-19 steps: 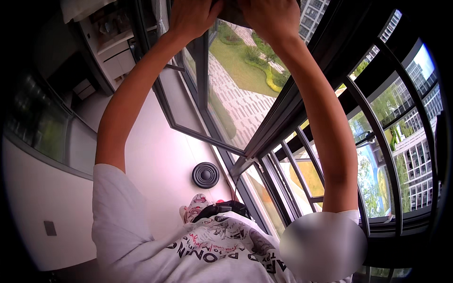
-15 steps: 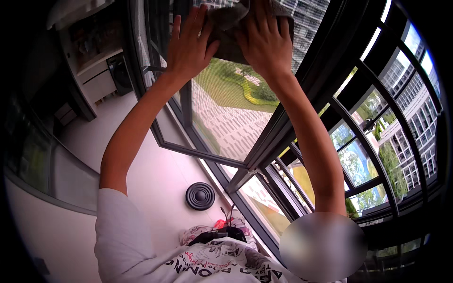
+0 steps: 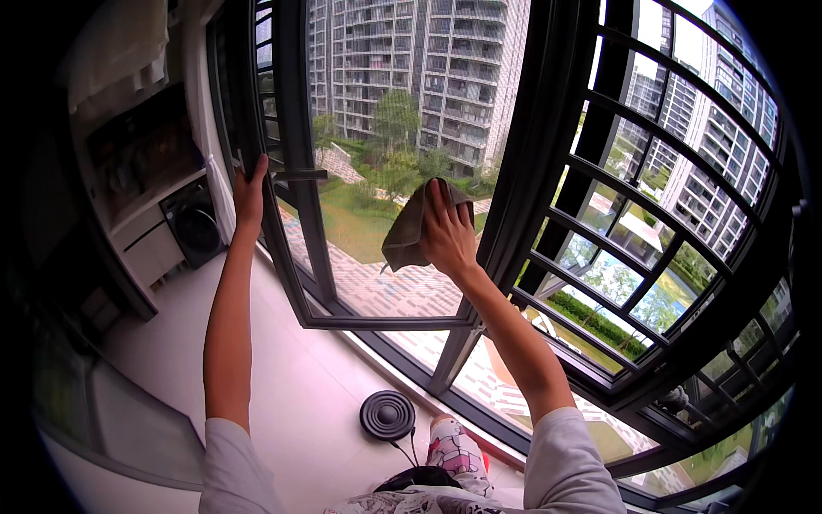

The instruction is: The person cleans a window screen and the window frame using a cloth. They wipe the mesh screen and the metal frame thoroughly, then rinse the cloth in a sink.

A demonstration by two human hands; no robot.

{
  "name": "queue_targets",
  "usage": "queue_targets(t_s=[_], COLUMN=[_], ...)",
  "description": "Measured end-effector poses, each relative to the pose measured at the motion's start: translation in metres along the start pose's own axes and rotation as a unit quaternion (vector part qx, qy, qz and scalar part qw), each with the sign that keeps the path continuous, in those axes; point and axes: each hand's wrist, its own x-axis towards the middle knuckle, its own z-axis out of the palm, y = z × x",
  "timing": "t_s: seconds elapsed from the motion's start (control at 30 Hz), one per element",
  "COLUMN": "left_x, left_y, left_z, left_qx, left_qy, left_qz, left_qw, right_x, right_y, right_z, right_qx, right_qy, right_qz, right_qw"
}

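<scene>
left hand (image 3: 249, 199): half-open against window frame (image 3: 385, 324) | right hand (image 3: 449, 237): flat on cloth (image 3: 406, 233)

left hand (image 3: 249, 195) moved left, away from the cloth (image 3: 406, 231), and set at the left edge of the frame (image 3: 273, 208), cloth brought lower on the pane (image 3: 364, 224) under the right hand (image 3: 449, 236), far towers (image 3: 467, 73) more fully shown
</scene>
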Motion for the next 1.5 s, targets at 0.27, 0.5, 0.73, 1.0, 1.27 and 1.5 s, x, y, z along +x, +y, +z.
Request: queue_targets(t_s=[0.27, 0.5, 0.73, 1.0, 1.27, 1.5], left_x=[-0.054, -0.175, -0.269, -0.393, -0.450, -0.523], left_y=[0.026, 0.119, 0.230, 0.325, 0.396, 0.460], left_z=[-0.067, -0.156, -0.160, -0.072, 0.079, 0.206], left_qx=[-0.002, 0.012, -0.033, -0.155, -0.290, -0.259], left_qy=[-0.040, -0.039, -0.134, -0.353, -0.347, -0.321], left_qz=[-0.030, 0.134, 0.412, 0.492, 0.488, 0.479], left_qw=[0.999, 0.990, 0.901, 0.781, 0.746, 0.775], right_x=[-0.015, -0.043, -0.086, -0.272, -0.461, -0.559], right_y=[-0.050, -0.080, -0.079, 0.055, 0.036, 0.021], right_z=[-0.005, -0.048, -0.134, -0.252, -0.490, -0.555], right_qx=[0.068, 0.192, 0.505, 0.892, 0.663, 0.543], right_qy=[0.047, 0.166, 0.150, 0.249, 0.560, 0.590], right_qz=[0.117, 0.178, 0.316, 0.103, 0.414, 0.522], right_qw=[0.990, 0.951, 0.789, 0.363, 0.277, 0.292])
